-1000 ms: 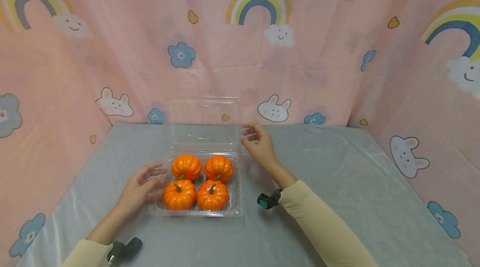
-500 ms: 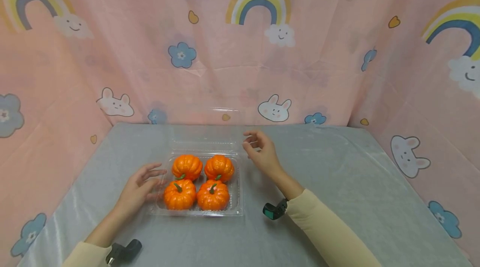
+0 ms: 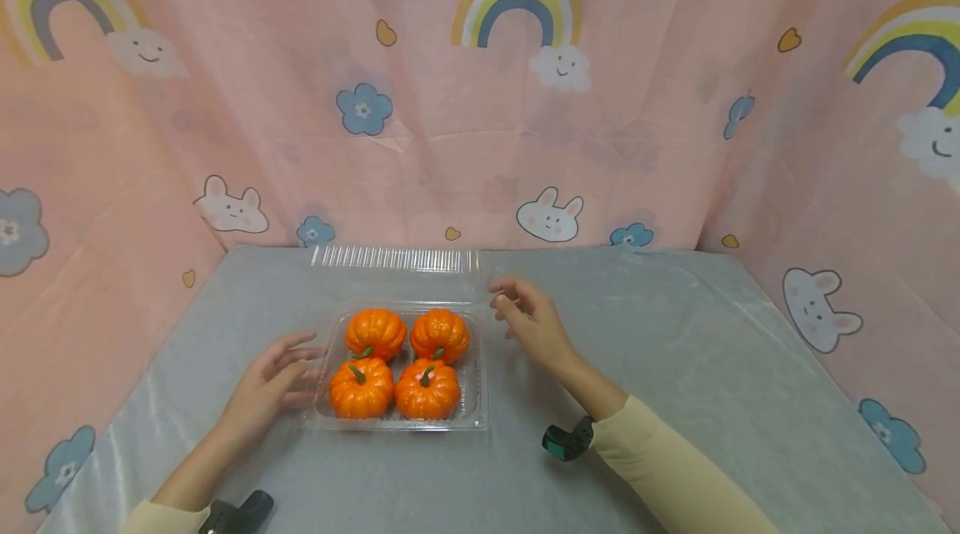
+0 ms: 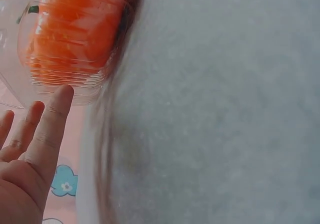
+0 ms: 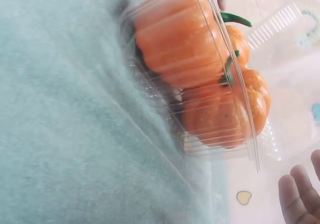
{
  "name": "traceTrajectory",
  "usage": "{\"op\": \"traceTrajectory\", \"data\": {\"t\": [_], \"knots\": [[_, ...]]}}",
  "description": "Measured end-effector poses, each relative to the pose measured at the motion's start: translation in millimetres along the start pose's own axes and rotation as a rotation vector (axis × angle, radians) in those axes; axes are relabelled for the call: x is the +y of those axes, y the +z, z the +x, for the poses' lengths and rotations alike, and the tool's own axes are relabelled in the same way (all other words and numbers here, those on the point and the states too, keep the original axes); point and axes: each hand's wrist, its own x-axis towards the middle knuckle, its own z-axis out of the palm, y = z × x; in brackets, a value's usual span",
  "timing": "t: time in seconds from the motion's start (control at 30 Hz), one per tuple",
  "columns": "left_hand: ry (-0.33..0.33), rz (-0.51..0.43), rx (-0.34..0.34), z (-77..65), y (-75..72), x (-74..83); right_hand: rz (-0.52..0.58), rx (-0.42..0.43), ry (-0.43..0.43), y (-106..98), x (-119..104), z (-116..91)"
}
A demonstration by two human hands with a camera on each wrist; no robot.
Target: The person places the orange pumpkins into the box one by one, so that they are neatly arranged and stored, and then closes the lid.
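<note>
Several orange pumpkins with green stems, one of them the front right pumpkin (image 3: 427, 390), sit in a clear plastic clamshell box (image 3: 471, 426). Its transparent lid (image 3: 397, 259) is raised off the pumpkins at the back, tilted away; its ribbed edge catches the light. My left hand (image 3: 262, 380) is at the box's left side, fingers extended; in the left wrist view a fingertip (image 4: 64, 92) is close to the ribbed wall, contact unclear. Beside the back right corner, my right hand (image 3: 534, 321) hovers with loosely bent fingers and holds nothing. The right wrist view shows its fingers (image 5: 295, 191) apart from the box.
A grey cloth (image 3: 675, 367) covers the table. Pink printed curtains (image 3: 465, 134) enclose the back and both sides. Each wrist carries a dark camera, such as the right wrist camera (image 3: 567, 439).
The lid has dropped lower at the back, from nearly upright to tilted away. My right hand has moved down and toward me. My left hand has shifted slightly left.
</note>
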Motion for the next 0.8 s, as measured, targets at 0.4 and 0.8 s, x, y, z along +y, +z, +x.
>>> {"op": "traceTrajectory", "data": {"t": [0.4,0.8], "knots": [[-0.053,-0.011,-0.014,-12.9,-2.7,9.0,-0.043,-0.127,0.014,-6,-3,-20],[0.113,-0.184,-0.186,-19.7,-14.0,7.8,-0.056,-0.187,0.027,-3,1,-41]]}}
